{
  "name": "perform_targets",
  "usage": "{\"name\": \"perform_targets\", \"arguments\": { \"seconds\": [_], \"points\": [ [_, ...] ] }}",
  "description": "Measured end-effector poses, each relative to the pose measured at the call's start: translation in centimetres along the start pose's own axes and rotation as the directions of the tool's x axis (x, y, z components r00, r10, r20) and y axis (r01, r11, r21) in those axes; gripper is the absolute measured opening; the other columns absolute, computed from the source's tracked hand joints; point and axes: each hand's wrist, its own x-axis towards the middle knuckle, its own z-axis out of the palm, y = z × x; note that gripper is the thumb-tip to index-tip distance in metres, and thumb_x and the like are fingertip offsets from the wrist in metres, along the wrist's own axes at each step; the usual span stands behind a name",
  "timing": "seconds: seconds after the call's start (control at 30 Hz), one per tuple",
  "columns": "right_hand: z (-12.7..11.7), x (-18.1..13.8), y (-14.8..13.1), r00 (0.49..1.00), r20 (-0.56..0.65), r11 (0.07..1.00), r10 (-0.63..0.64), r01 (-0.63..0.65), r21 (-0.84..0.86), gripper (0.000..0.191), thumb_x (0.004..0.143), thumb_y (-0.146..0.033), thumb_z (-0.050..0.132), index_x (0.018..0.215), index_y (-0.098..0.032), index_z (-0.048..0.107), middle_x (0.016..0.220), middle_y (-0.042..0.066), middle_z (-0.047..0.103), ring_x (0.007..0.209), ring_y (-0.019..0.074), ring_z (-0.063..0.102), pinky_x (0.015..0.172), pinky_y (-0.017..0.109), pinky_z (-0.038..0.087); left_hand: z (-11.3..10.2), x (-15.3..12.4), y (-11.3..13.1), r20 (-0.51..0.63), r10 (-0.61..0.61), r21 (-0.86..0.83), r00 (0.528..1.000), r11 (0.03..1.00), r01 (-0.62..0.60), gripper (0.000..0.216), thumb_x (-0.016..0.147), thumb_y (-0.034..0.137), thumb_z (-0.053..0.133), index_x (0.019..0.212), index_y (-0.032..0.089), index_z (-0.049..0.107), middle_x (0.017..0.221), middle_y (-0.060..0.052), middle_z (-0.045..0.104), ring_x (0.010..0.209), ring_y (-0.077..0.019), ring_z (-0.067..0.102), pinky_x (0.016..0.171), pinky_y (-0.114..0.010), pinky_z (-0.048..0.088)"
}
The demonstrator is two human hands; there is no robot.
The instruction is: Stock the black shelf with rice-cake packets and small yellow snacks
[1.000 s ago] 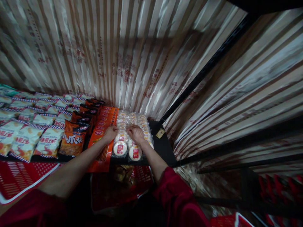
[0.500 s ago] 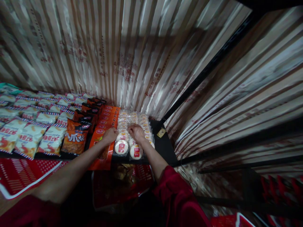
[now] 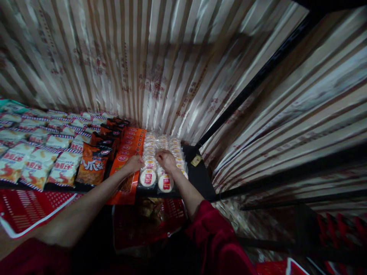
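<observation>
My left hand (image 3: pixel 135 164) is closed over the right side of a long orange snack packet (image 3: pixel 123 148), close to the left column of wrapped rice crackers (image 3: pixel 148 178). Whatever its fingers pinch, if anything, is hidden. Curled fingers also show on my right hand (image 3: pixel 167 162), above the right-hand columns of the crackers; what lies under them is hidden. The crackers are round and white, in clear wrappers with red labels, laid in overlapping columns. Two front crackers face up near the shelf edge, one between my hands and another (image 3: pixel 165 184) just below my right hand.
A black shelf (image 3: pixel 202 176) carries everything, with a small yellowish tag (image 3: pixel 196 160) at its right. Orange-and-black snack bags (image 3: pixel 92 165) and white snack bags (image 3: pixel 65 167) stand leftward. Red baskets (image 3: pixel 34 208) sit below. A black post (image 3: pixel 229 110) slants before the striped curtain (image 3: pixel 172 57).
The view has shifted very slightly, so the shelf goods sit a little further right. Both hands keep nearly the same pose and place over the goods.
</observation>
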Motion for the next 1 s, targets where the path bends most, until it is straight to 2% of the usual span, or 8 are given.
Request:
{"name": "perform_targets", "arguments": {
  "seconds": [0.23,0.53,0.67,0.83,1.0],
  "points": [
    [-0.3,-0.2,0.0,1.000,-0.007,0.998,-0.014,0.014,0.055,0.018,0.085,-0.022,0.053,0.091,-0.022,0.070,0.098,0.004,0.067,0.094,0.0168,0.058,0.086,0.025,0.041,0.7,0.0,-0.5,-0.038,0.067,-0.015,0.997,0.998,-0.067,0.005,0.067,0.017,0.054,0.065,0.015,0.058,0.064,0.000,0.060,0.063,-0.0118,0.054,0.056,-0.020,0.038],
    [0.0,-0.6,0.4,0.988,-0.112,0.990,-0.105,0.115,0.084,0.018,0.086,-0.024,0.055,0.094,-0.019,0.069,0.096,0.007,0.067,0.092,0.0176,0.057,0.085,0.027,0.042,0.3,-0.2,0.1,-0.068,0.068,0.000,0.995,0.998,-0.068,0.006,0.071,0.017,0.051,0.069,0.015,0.057,0.065,0.001,0.058,0.062,-0.0112,0.052,0.057,-0.021,0.038],
    [-0.2,-0.8,0.4,0.978,-0.101,0.977,-0.183,0.192,0.091,0.016,0.087,-0.025,0.055,0.091,-0.018,0.070,0.090,0.007,0.067,0.089,0.0173,0.057,0.083,0.028,0.042,0.4,-0.3,0.3,-0.096,0.090,-0.051,0.991,0.994,-0.095,0.006,0.071,0.016,0.051,0.068,0.016,0.056,0.063,0.002,0.055,0.060,-0.0102,0.050,0.056,-0.020,0.037],
    [-0.6,-1.2,0.5,0.974,-0.117,0.977,-0.193,0.202,0.073,0.015,0.086,-0.028,0.057,0.088,-0.018,0.068,0.088,0.006,0.065,0.086,0.0173,0.056,0.080,0.028,0.042,0.8,-0.4,0.3,-0.126,0.087,-0.128,0.988,0.986,-0.103,0.006,0.070,0.014,0.051,0.065,0.017,0.053,0.058,0.004,0.052,0.058,-0.0094,0.049,0.055,-0.019,0.037],
    [-0.5,-1.3,1.0,0.971,-0.057,0.968,-0.230,0.235,0.093,0.014,0.085,-0.030,0.060,0.083,-0.018,0.068,0.081,0.005,0.064,0.081,0.0162,0.055,0.076,0.026,0.041,0.9,-0.4,0.3,-0.143,0.098,-0.129,0.985,0.985,-0.116,0.007,0.070,0.013,0.051,0.064,0.017,0.053,0.056,0.005,0.049,0.055,-0.0088,0.046,0.052,-0.018,0.035]
  ]
}}
